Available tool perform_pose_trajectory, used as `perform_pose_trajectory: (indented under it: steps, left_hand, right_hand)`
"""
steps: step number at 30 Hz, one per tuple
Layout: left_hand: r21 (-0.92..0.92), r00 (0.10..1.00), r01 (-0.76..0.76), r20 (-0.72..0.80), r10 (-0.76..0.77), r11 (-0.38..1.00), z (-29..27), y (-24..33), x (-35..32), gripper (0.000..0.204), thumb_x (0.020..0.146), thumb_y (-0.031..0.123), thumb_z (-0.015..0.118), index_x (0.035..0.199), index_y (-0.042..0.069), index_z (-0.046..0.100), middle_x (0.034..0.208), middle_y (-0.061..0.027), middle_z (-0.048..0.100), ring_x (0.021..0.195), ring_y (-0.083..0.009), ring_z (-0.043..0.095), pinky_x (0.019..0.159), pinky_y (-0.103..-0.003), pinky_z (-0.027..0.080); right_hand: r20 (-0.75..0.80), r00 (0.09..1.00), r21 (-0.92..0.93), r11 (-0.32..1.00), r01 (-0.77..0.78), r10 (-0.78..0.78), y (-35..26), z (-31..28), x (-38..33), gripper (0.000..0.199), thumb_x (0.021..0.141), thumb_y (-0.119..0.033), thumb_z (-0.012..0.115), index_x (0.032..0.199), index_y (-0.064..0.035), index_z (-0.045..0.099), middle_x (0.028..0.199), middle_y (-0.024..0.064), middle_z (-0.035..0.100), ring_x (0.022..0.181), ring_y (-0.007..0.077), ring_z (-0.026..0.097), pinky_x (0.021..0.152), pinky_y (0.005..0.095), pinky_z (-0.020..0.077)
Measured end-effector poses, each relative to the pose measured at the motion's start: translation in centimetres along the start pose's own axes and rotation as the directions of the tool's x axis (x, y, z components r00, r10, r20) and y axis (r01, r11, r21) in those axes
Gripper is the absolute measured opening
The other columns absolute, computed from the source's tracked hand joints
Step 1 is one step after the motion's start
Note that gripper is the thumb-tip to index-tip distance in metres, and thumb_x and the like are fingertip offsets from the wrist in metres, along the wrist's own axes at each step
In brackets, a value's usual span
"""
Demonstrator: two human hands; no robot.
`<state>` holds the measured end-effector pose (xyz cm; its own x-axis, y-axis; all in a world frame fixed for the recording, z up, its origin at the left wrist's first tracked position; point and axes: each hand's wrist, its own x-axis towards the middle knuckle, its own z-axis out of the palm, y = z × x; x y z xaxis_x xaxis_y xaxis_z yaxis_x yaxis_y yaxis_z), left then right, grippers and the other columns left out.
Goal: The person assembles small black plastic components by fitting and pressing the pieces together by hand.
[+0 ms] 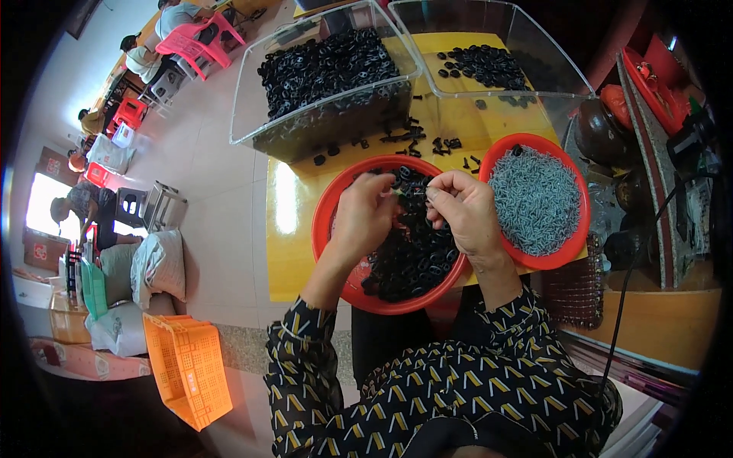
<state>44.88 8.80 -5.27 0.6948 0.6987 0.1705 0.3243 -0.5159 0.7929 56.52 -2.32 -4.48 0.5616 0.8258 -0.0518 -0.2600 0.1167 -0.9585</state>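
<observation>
Both of my hands are over a red basin (327,269) that holds small black oval plastic parts (418,267). My left hand (365,212) is at the basin's left side, fingers curled and smeared by motion; whether it grips a part cannot be seen. Thumb and forefinger of my right hand (466,212) are pinched together at the basin's right side, and what lies between them is too small to make out. Right of that hand, a second red basin (584,221) is filled with small silvery screws (533,200).
A clear bin (248,126) heaped with black parts (328,72) stands on the yellow table (286,263); another clear bin (504,95) is beside it. Loose black pieces (408,136) lie between bins and basins. An orange crate (187,374) sits on the floor. Other people (141,59) sit far left.
</observation>
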Motion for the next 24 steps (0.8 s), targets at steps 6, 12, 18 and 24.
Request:
perform_pose_trajectory:
  steps: [6, 12, 18, 24]
  left_hand:
    - [0.375, 0.945, -0.328, 0.127, 0.303, 0.867, 2.0, -2.1, 3.9, 0.023, 0.062, 0.000, 0.058, 0.085, 0.003, 0.062, 0.079, -0.0150, 0.053, 0.079, -0.0337, 0.051, 0.069, -0.039, 0.042]
    - [0.459, 0.930, -0.367, 0.175, 0.323, 0.809, 2.8, -2.2, 4.0, 0.020, 0.061, -0.001, 0.056, 0.080, 0.002, 0.058, 0.079, -0.0156, 0.052, 0.078, -0.0330, 0.050, 0.068, -0.039, 0.042]
    - [0.159, 0.941, -0.326, -0.036, 0.336, 0.932, 1.7, -1.3, 1.6, 0.012, 0.072, -0.001, 0.053, 0.085, -0.001, 0.055, 0.073, -0.0129, 0.052, 0.067, -0.0273, 0.054, 0.059, -0.034, 0.044]
    - [-0.514, 0.989, 0.127, 0.004, -0.146, 0.848, 0.5, 1.6, -4.7, 0.014, 0.084, 0.003, 0.048, 0.095, -0.001, 0.055, 0.072, -0.0019, 0.053, 0.066, -0.0068, 0.051, 0.059, -0.020, 0.043]
  right_hand:
    - [-0.015, 1.000, 0.020, 1.000, -0.010, 0.010, -0.2, -0.2, 0.1, 0.005, 0.077, -0.004, 0.055, 0.079, 0.0009, 0.055, 0.064, 0.0026, 0.054, 0.052, 0.0064, 0.050, 0.045, 0.0171, 0.0406]
    - [0.019, 0.999, 0.012, 0.999, -0.039, 0.039, 0.1, -0.3, 0.1, 0.006, 0.078, -0.005, 0.054, 0.081, 0.0000, 0.055, 0.066, 0.0018, 0.054, 0.053, 0.0058, 0.050, 0.046, 0.0168, 0.0408]
    - [0.086, 0.994, 0.055, 0.996, -0.070, 0.065, 0.2, -0.2, 0.0, 0.008, 0.080, -0.008, 0.053, 0.083, -0.0004, 0.054, 0.069, 0.0018, 0.055, 0.056, 0.0057, 0.051, 0.048, 0.0174, 0.0416]
    - [0.260, 0.954, 0.246, 0.946, -0.212, 0.147, 1.5, 0.6, -0.5, 0.008, 0.082, -0.008, 0.053, 0.087, -0.0010, 0.052, 0.070, 0.0029, 0.054, 0.059, 0.0076, 0.052, 0.051, 0.0190, 0.0427]
